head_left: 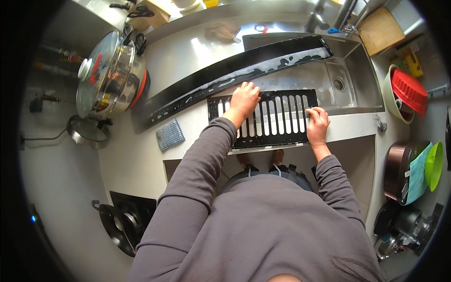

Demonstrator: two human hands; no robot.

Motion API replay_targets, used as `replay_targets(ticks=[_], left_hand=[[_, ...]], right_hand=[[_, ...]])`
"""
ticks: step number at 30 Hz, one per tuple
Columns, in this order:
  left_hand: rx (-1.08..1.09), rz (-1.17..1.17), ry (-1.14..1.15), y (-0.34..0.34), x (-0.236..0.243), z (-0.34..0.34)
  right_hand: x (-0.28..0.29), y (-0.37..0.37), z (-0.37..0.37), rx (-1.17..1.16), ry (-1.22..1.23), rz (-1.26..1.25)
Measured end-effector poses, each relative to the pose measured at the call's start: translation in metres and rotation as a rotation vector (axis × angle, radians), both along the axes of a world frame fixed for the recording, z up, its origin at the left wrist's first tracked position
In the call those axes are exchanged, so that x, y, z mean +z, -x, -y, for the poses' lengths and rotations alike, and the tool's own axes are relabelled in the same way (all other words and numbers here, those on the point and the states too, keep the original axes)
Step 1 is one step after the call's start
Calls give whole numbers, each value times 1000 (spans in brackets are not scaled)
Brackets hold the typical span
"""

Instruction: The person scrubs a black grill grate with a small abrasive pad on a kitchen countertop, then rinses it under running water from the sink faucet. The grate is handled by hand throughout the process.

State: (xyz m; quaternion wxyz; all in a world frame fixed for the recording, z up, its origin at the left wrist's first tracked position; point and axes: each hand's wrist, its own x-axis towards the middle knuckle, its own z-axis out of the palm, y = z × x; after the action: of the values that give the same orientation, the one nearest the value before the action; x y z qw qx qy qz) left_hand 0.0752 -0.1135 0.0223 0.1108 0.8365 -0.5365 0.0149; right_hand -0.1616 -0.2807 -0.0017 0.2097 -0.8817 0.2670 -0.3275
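Observation:
A black slotted metal panel (pixel 272 140), like a vent grille, lies in front of me across the counter edge and the near side of the sink. Water drops and suds dot its frame. At its right edge my right hand (pixel 318 124) grips the frame between thumb and fingers. My left hand (pixel 245 101) rests on its upper left part with the fingers curled in; whatever may be under them is hidden. Behind it a long black panel (pixel 197 84) lies slantwise, reaching over the sink, with foamy suds along it. A grey-blue scrubbing cloth (pixel 170 135) lies to the left.
The steel sink (pixel 371 77) has a drain at right, with a faucet (pixel 317 21) behind. Left stands a large lidded steel pot (pixel 110 75) and a small lidded pan (pixel 88 130). At right are a red basin (pixel 408 89), a wooden board (pixel 381 30) and a green bowl (pixel 434 167).

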Motion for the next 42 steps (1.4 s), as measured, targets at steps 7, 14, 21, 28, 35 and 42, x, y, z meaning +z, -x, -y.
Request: replay_targets(ticks=[7, 14, 21, 28, 35, 42], left_hand=[[-177, 193, -134, -11, -4, 9], [-301, 182, -236, -21, -5, 15], [-319, 33, -138, -24, 3, 10], [-338, -308, -261, -28, 27, 12], [-535, -388, -405, -25, 43, 14], [-619, -436, -412, -31, 45, 9]], right_hand=[[-6, -4, -5, -126, -52, -71], [-2, -10, 13, -118, -82, -352], [18, -9, 39, 88, -420, -198], [58, -6, 48, 231, -442, -293], [93, -15, 47, 192, -633, -431], [108, -17, 45, 171, -557, -499]])
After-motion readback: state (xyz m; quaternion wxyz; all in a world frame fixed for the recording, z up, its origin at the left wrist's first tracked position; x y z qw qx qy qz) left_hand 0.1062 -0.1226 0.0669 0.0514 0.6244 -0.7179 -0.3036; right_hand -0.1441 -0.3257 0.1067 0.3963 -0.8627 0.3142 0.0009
